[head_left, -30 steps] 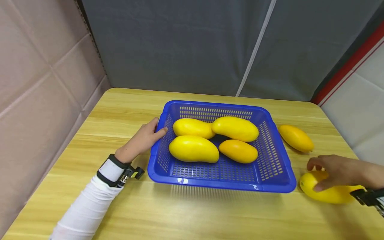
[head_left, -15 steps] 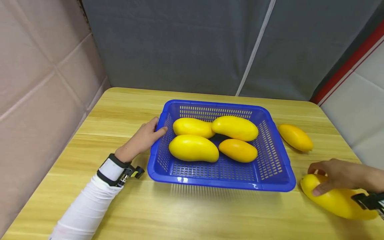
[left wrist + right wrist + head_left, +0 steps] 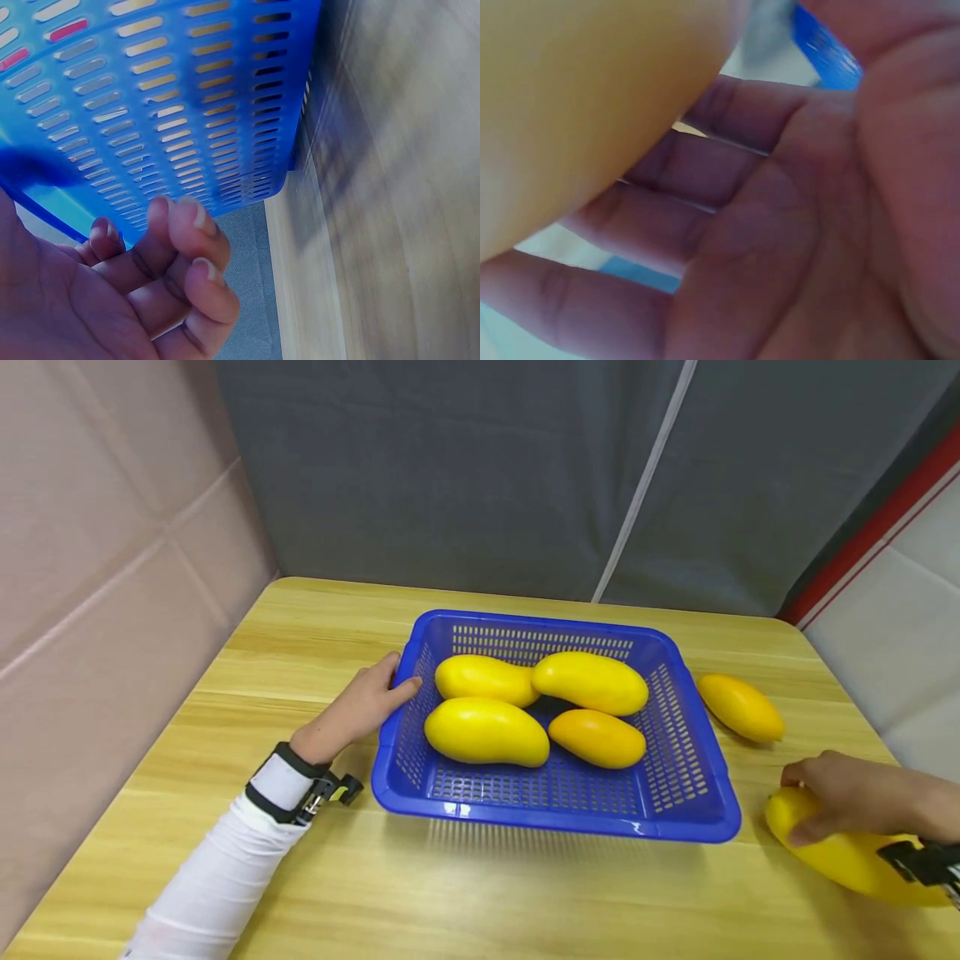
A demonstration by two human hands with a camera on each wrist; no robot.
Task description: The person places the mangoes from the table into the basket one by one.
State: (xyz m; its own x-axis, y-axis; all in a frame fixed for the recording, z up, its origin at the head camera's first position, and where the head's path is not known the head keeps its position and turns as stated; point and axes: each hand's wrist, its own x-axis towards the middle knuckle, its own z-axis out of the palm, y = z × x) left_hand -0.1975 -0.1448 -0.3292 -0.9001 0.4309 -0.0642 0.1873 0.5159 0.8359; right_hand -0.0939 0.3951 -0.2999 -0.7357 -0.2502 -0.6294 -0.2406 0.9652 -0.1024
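A blue plastic basket (image 3: 551, 828) with slotted walls stands on the wooden table. My left hand (image 3: 362, 703) holds its left rim, thumb over the edge and fingers outside. In the left wrist view, the curled fingers (image 3: 206, 289) are beside the slotted wall. Inside lie several mangoes, among them a large yellow mango (image 3: 487, 732) at the front left and a smaller orange one (image 3: 597, 739) at the front right. At the right, my right hand (image 3: 855, 795) grips another yellow mango (image 3: 862, 864) from above; its palm faces that mango in the right wrist view, fingers along its side.
An orange-yellow mango (image 3: 741, 707) lies on the table (image 3: 480, 902) just right of the basket, beyond my right hand. A grey curtain (image 3: 450, 477) rises behind the table, with pale padded walls (image 3: 97, 568) at the left and white panels at the right.
The mango under my right hand has turned, its near end swinging toward the front right, and has shifted slightly right. My left hand and the basket have stayed in place.
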